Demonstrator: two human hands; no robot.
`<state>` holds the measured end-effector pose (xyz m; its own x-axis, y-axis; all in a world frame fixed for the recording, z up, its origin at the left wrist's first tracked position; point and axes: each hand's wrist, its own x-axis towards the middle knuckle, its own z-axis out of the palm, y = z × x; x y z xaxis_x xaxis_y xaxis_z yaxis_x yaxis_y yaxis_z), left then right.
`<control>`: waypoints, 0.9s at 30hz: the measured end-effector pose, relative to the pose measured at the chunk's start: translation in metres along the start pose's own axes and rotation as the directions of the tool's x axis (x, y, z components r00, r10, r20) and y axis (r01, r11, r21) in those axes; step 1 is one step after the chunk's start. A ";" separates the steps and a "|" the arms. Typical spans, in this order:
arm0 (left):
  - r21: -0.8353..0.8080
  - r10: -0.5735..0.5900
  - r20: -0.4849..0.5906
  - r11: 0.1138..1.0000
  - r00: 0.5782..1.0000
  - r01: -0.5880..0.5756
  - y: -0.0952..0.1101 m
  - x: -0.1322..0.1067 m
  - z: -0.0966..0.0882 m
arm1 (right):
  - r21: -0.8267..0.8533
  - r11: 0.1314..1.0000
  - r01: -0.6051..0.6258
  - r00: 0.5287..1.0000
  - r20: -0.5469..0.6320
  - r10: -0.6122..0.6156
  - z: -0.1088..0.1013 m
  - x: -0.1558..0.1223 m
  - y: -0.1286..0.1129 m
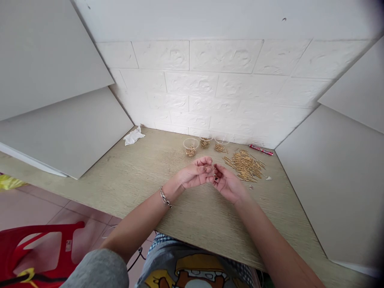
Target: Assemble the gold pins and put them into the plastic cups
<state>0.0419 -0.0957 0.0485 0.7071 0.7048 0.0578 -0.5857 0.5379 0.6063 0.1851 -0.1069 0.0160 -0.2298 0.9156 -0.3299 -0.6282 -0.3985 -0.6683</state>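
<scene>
Head view: left hand (196, 174) and right hand (227, 185) come together at the fingertips, fingers curled nearly closed; whether they pinch anything tiny, I cannot tell. Gold-coloured pins (244, 165) lie heaped just right; three clear cups (184, 145) of gold-coloured pieces stand farther on the tabletop (150, 160).

We count one heap of gold rods (246, 165), too many overlapping to number; left of it, three clear cups (185, 147); behind it, one red tube (261, 150); well to its left, one crumpled white sheet (134, 137) and one red chair (66, 247).
</scene>
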 end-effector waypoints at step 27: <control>0.046 -0.027 0.033 0.999 0.999 0.026 0.001 -0.004 0.001 | 0.015 1.000 -0.016 0.999 -0.030 0.017 0.002 -0.002 -0.001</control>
<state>0.0386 -0.0986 0.0502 0.7355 0.6742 0.0673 -0.5483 0.5339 0.6437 0.1847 -0.1081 0.0186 -0.2176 0.9068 -0.3612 -0.6352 -0.4125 -0.6529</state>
